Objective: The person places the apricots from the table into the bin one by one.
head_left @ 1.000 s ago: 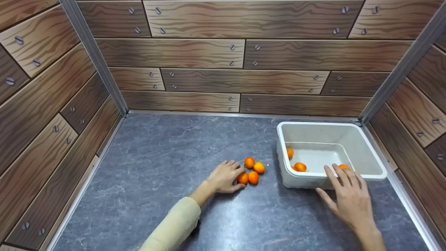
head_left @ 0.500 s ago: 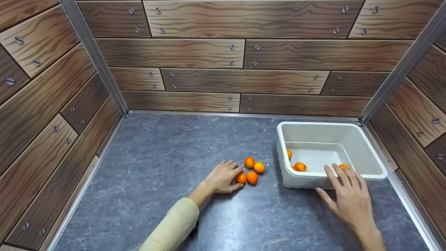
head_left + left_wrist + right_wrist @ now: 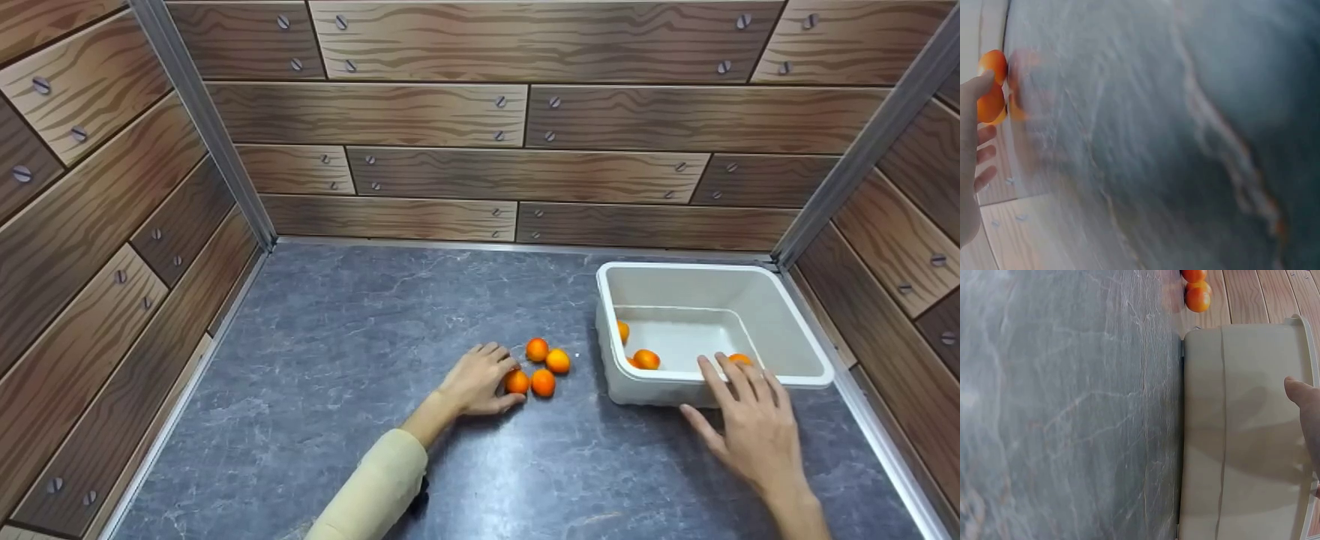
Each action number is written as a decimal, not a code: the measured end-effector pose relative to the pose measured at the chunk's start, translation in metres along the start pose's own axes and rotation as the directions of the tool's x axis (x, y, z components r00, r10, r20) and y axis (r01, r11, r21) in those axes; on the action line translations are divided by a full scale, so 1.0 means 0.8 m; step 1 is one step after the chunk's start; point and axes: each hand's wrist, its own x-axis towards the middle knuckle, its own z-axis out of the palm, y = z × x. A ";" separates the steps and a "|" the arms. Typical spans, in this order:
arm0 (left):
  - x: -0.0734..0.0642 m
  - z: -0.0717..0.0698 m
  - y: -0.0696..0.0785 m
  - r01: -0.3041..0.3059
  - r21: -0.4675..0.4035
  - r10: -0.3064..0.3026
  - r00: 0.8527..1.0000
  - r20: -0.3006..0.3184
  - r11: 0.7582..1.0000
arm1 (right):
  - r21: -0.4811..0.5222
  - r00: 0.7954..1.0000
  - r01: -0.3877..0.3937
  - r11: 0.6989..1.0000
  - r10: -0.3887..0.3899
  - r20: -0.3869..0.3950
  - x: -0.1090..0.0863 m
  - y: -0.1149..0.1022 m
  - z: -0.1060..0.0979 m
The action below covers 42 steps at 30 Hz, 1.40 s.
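Note:
My left hand (image 3: 480,381) is low over the table with a small orange fruit (image 3: 517,382) between thumb and index finger. In the left wrist view the thumb (image 3: 983,81) overlaps the fruits. Close by lie three more: a neighbouring fruit (image 3: 543,382), a yellower fruit (image 3: 558,361) and a redder fruit (image 3: 537,349). At the right, my right hand (image 3: 754,424) lays straight fingers over the near rim of a white plastic bin (image 3: 697,268). Its thumb (image 3: 1300,391) points along the outer wall. Inside the bin sit several like fruits (image 3: 646,360), some partly hidden by wall or fingers.
Grey marbled tabletop (image 3: 360,315) spreads under everything. A wood-print back wall (image 3: 450,172) and side walls with metal corner strips enclose it. The bin stands close to the right wall (image 3: 900,270).
The fruit at my left hand has shifted slightly left, deeper between thumb and fingers, and the left hand edged left too. My right hand and the bin have stayed put.

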 end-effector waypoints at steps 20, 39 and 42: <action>0.014 -0.007 0.009 0.063 -0.049 -0.067 0.995 -0.071 0.997 | -0.018 0.999 -0.006 1.000 0.007 0.032 -0.005 0.003 0.000; 0.053 -0.031 0.026 0.054 -0.151 -0.095 0.957 -0.276 0.987 | -0.017 1.000 0.013 1.000 -0.013 -0.010 -0.002 0.000 0.001; 0.061 -0.036 0.032 0.046 -0.167 -0.094 0.952 -0.293 0.985 | -0.017 1.000 0.012 1.000 -0.012 -0.006 -0.002 0.001 0.001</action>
